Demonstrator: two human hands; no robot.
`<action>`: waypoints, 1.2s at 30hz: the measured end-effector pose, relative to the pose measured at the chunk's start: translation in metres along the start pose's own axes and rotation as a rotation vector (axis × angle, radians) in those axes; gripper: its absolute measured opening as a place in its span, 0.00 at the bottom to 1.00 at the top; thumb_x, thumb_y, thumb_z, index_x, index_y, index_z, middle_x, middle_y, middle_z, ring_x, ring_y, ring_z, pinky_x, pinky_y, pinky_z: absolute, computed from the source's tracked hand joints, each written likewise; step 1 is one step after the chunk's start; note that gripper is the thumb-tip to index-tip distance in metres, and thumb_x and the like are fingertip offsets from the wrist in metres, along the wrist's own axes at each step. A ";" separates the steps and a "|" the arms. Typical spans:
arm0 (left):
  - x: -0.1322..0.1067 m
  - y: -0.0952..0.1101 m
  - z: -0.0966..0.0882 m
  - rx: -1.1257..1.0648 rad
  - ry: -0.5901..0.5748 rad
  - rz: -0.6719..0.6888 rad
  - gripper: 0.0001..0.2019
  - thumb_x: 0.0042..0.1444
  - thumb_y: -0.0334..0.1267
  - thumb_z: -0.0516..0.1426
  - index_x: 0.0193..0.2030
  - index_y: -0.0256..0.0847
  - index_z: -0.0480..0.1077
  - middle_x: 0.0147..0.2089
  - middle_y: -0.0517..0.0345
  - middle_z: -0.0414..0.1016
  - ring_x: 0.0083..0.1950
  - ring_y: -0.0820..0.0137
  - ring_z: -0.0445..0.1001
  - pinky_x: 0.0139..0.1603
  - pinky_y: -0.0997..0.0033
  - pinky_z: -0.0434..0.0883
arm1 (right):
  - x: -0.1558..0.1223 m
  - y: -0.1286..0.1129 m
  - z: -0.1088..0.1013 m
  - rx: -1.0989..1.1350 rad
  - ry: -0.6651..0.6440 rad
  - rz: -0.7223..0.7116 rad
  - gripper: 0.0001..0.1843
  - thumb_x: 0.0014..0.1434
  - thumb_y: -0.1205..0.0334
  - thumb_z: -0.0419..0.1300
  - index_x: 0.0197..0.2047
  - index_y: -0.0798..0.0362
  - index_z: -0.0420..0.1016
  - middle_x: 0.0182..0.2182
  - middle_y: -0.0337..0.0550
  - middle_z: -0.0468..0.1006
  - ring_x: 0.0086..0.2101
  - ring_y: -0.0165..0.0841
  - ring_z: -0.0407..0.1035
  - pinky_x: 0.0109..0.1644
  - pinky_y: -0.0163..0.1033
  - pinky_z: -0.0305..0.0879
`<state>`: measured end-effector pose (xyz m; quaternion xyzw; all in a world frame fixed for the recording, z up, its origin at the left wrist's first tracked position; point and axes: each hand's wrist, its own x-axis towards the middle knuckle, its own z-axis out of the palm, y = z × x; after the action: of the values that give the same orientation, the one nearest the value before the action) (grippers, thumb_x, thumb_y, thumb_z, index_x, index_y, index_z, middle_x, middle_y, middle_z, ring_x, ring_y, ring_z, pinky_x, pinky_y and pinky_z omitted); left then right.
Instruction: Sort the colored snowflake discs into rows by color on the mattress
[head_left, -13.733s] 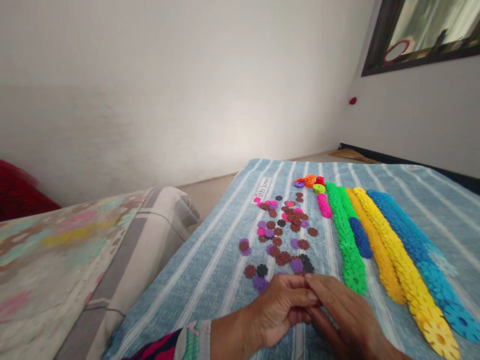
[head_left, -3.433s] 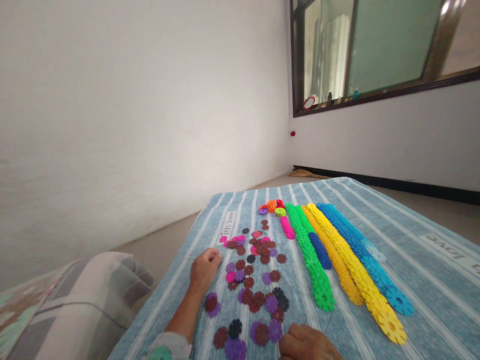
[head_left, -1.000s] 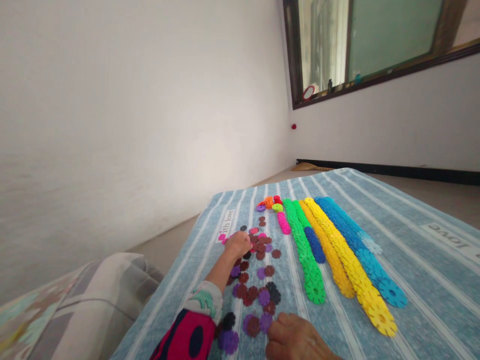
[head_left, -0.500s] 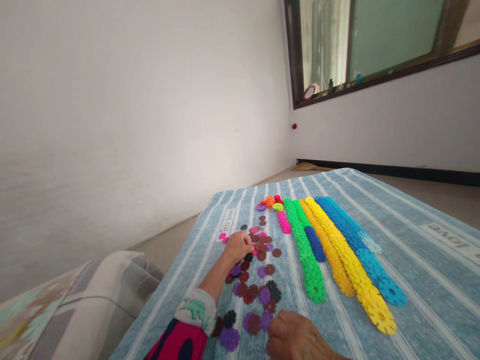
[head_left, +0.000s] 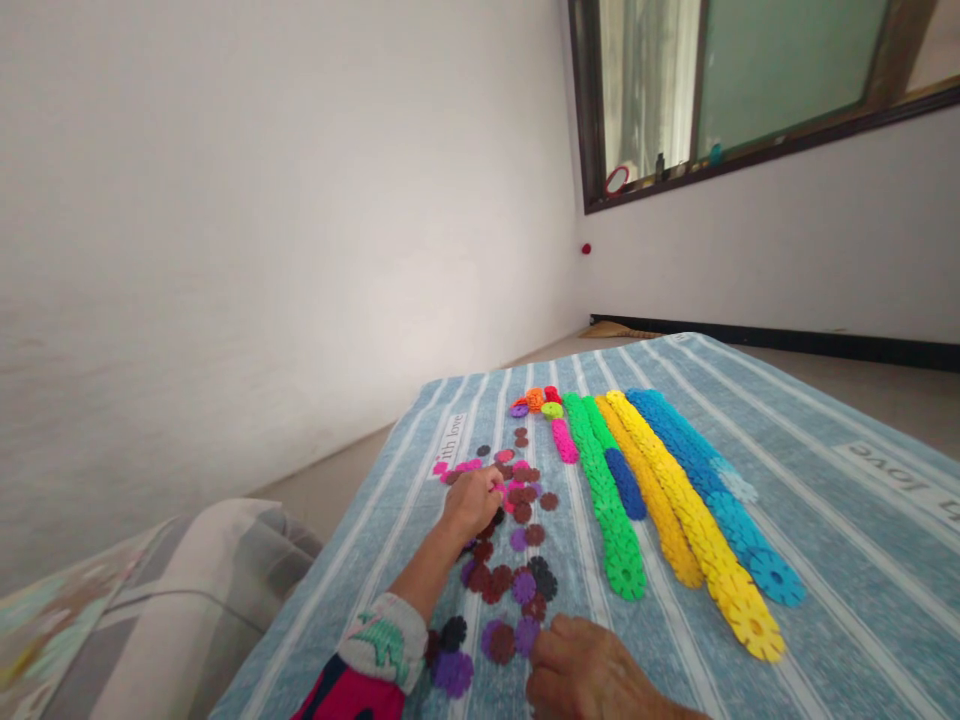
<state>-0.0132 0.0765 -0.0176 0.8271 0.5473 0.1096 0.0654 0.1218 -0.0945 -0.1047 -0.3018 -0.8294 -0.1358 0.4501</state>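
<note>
My left hand [head_left: 472, 502], in a red sleeve with a knitted cuff, reaches into a spread of loose plastic snowflake discs. Its thumb and forefinger are pinched together, with a pink snowflake disc [head_left: 496, 488] showing at the fingertips. Around it lie brown discs [head_left: 523, 513], purple discs [head_left: 524, 587] and black discs [head_left: 454, 634]. My right hand [head_left: 592, 672] rests low on the cloth, fingers curled in, beside a purple disc [head_left: 527, 636]. Whatever it may hold is hidden.
Long rows of linked discs lie to the right: green [head_left: 624, 565], yellow [head_left: 750, 620] and blue [head_left: 776, 575]. Short pink [head_left: 564, 442] and dark blue [head_left: 626, 485] rows sit among them. Orange discs [head_left: 534, 400] are at the back. A striped cloth [head_left: 847, 560] covers the surface.
The view has shifted slightly. My left hand stays over the pile, its fingertips now at a pink disc. My right hand remains curled in the same place.
</note>
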 end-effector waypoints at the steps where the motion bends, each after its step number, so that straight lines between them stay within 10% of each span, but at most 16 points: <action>1: 0.000 -0.001 -0.002 -0.018 -0.012 -0.008 0.09 0.50 0.30 0.53 0.33 0.40 0.75 0.24 0.62 0.72 0.29 0.72 0.69 0.30 0.75 0.58 | -0.001 0.000 0.001 -0.001 -0.014 0.000 0.17 0.58 0.67 0.58 0.20 0.52 0.57 0.20 0.34 0.65 0.21 0.29 0.56 0.21 0.37 0.44; 10: 0.001 0.003 -0.002 -0.146 -0.176 -0.015 0.10 0.44 0.27 0.55 0.31 0.39 0.78 0.23 0.63 0.74 0.29 0.73 0.70 0.31 0.77 0.62 | -0.008 0.000 0.005 -0.008 -0.138 0.018 0.17 0.55 0.65 0.60 0.21 0.51 0.56 0.21 0.35 0.67 0.21 0.29 0.59 0.21 0.36 0.46; 25: 0.044 0.018 -0.012 -0.102 -0.005 -0.077 0.11 0.48 0.27 0.55 0.34 0.38 0.79 0.29 0.59 0.78 0.34 0.72 0.73 0.34 0.77 0.64 | -0.003 -0.001 0.002 0.005 -0.048 0.033 0.17 0.58 0.66 0.57 0.21 0.51 0.56 0.21 0.35 0.66 0.21 0.29 0.57 0.22 0.37 0.45; 36: 0.059 0.018 0.002 -0.117 -0.151 0.014 0.09 0.42 0.26 0.57 0.28 0.39 0.79 0.27 0.61 0.78 0.32 0.71 0.74 0.32 0.78 0.65 | -0.002 0.002 0.005 0.004 -0.075 0.023 0.19 0.60 0.62 0.58 0.20 0.52 0.57 0.20 0.35 0.66 0.21 0.29 0.59 0.20 0.37 0.45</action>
<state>0.0250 0.1236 -0.0090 0.8316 0.5277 0.0794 0.1541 0.1208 -0.0914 -0.1093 -0.3153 -0.8424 -0.1175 0.4208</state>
